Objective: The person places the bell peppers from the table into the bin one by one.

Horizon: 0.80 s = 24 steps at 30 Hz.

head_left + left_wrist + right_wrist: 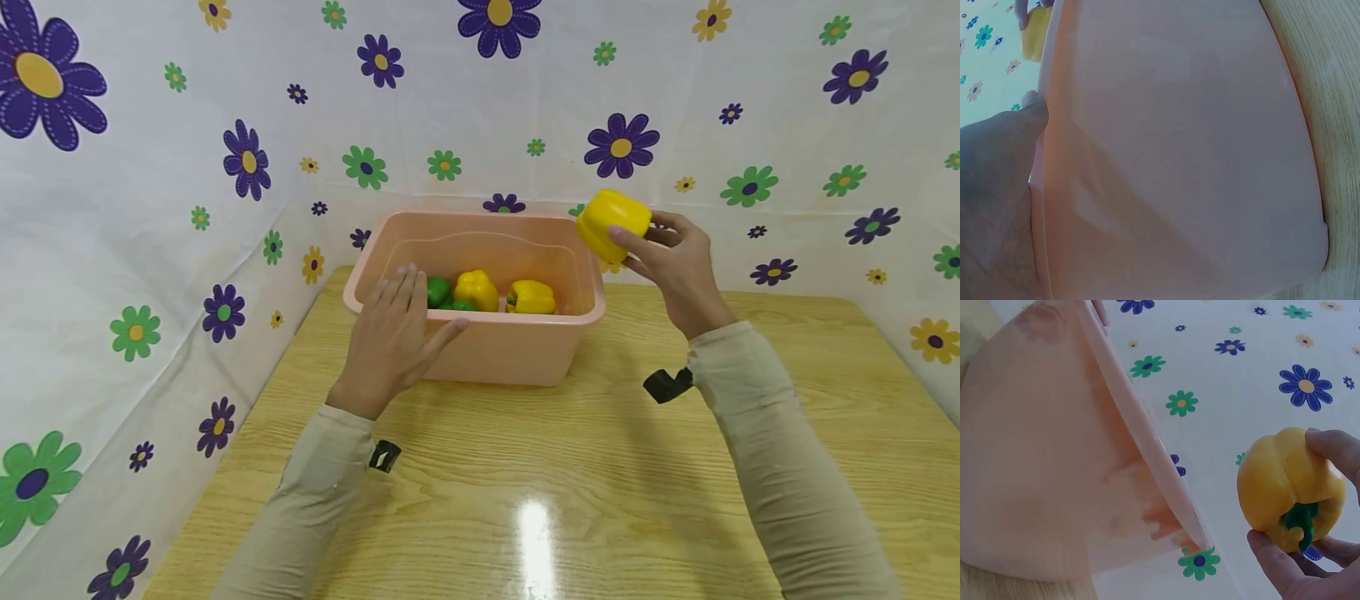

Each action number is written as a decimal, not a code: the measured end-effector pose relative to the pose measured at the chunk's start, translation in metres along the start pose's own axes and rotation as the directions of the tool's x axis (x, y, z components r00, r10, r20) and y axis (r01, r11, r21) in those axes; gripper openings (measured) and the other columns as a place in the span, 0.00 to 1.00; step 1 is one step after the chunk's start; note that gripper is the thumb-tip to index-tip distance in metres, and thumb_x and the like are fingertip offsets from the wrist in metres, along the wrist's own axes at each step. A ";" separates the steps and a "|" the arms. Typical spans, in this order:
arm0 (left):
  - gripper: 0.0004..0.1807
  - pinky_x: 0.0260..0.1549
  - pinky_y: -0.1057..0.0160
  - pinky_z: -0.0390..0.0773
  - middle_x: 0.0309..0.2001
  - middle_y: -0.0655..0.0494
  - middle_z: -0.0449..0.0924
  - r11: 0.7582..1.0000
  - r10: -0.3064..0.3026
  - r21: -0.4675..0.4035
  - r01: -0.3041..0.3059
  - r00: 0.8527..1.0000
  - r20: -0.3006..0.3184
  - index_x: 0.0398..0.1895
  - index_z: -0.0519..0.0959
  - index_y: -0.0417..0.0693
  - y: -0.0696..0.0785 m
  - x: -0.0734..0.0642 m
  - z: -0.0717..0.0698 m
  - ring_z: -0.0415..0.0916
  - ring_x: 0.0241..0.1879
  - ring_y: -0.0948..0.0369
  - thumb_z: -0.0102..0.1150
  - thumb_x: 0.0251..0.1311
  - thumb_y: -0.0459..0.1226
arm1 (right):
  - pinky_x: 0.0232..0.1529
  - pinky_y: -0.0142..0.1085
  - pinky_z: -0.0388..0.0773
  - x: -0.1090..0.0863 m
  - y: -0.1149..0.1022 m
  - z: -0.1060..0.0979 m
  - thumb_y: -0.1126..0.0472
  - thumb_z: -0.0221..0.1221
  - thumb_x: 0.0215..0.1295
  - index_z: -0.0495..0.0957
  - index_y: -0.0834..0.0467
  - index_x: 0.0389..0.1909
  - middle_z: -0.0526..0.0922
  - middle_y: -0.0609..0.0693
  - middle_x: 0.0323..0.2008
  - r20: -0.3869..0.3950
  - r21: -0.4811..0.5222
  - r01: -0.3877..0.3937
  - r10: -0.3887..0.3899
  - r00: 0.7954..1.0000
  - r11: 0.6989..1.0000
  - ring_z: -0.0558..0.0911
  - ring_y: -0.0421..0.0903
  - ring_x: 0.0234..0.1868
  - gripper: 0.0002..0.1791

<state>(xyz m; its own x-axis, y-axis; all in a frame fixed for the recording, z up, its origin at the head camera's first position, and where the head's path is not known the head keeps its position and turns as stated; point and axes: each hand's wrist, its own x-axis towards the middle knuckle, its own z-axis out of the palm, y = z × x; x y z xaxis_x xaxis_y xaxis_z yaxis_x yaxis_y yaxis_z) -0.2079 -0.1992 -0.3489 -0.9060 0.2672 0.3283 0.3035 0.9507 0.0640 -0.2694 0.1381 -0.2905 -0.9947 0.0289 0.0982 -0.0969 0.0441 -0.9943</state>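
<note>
A yellow bell pepper (613, 223) is held up by my right hand (678, 267), just beyond the right rim of a pink plastic bin (495, 350). In the right wrist view, thumb and fingers grip this pepper (1272, 481), and its green stem points toward the camera. My left hand (390, 337) rests on the bin's front rim at the left, fingers straight and reaching over the inside, thumb along the rim. Within the bin lie two yellow bell peppers, one in the middle (476, 290) and one to the right (531, 297), beside green peppers (438, 292) partly hidden by my left hand.
The bin stands toward the back of a wooden table (525, 467). A white cloth (420, 108) with purple, green and yellow flowers hangs behind and at both sides. Each wrist carries a small black camera mount, one at the left (385, 456), one at the right (667, 385).
</note>
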 end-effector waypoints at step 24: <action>0.52 0.77 0.48 0.46 0.77 0.35 0.52 1.000 -0.018 -0.014 0.019 0.999 0.035 0.77 0.53 0.28 0.001 0.000 -0.001 0.47 0.78 0.43 0.42 0.71 0.66 | 0.61 0.44 0.78 -0.002 -0.006 0.029 0.51 0.73 0.60 0.63 0.59 0.72 0.71 0.60 0.63 0.085 0.026 0.001 -0.003 0.996 1.000 0.77 0.54 0.61 0.43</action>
<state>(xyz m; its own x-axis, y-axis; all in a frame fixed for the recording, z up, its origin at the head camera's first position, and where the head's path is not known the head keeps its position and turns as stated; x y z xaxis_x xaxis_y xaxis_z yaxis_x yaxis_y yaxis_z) -0.2072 -0.1985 -0.3480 -0.9211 0.2553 0.2940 0.2909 0.9531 0.0837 -0.2679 0.1092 -0.2860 -0.9936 -0.0566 0.0973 -0.0985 0.0184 -0.9950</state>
